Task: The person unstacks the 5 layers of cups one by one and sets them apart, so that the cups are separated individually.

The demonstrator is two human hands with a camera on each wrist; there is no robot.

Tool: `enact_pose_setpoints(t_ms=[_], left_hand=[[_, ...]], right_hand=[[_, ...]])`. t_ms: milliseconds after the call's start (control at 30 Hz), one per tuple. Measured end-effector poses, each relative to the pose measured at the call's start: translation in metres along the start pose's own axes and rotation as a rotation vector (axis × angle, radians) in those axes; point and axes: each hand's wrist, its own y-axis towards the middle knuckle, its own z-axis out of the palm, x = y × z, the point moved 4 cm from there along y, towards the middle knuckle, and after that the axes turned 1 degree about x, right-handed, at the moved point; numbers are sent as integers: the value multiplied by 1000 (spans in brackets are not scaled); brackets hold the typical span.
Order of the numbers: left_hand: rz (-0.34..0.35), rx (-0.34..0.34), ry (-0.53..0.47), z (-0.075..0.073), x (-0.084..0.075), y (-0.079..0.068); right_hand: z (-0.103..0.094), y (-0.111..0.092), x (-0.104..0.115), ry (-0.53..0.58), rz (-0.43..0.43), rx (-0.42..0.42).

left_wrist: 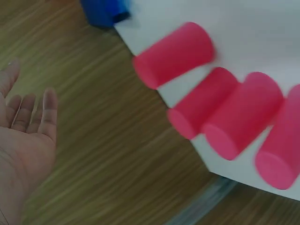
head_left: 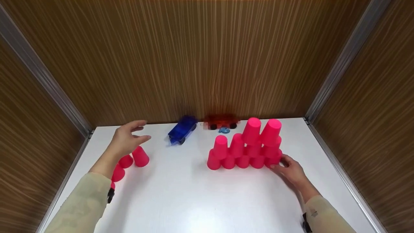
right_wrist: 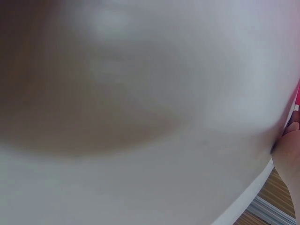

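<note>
Pink cups [head_left: 221, 148] stand upside down in a stepped stack on the right, in a bottom row of several, a second row and two on top. My right hand [head_left: 292, 170] holds the bottom row's rightmost cup [head_left: 274, 159], thumb in front and fingers at its side; in the right wrist view only part of that hand [right_wrist: 289, 145] shows at the edge. My left hand [head_left: 125, 139] hovers empty over the left side, thumb and fingers apart. Below it, several loose pink cups [head_left: 141, 157] stand upside down, partly hidden by the forearm; the left wrist view shows them [left_wrist: 176, 54] clearly.
At the back of the white table [head_left: 181, 194] stand a blue toy car [head_left: 182, 130] and a translucent red toy car [head_left: 223, 122]. A small light-blue item [head_left: 224, 130] lies before the red one. Wood-patterned walls [head_left: 207, 64] enclose the back and sides.
</note>
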Motion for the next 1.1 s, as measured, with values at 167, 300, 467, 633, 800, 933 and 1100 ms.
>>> enact_pose_setpoints(t_ms=[167,300,467,633,800,933,1100], left_hand=[[137,19,-7,14,-42,10],[227,36,-30,31,-77,15],[309,51,-43,61,-118,23],[367,90,-102,101,-150,31],[391,143,-140,140,-173,36],[406,162,-165,165,-187,39],[393,170,-180,189,-200,42]], right_hand=[[3,5,2,10,-1,-6],[6,8,3,-16,-19,-11],[9,11,3,-10,-10,-13],[12,13,4,13,4,-12],[14,11,3,16,20,-14],[13,10,4,32,23,-12],[11,10,6,40,20,-12]])
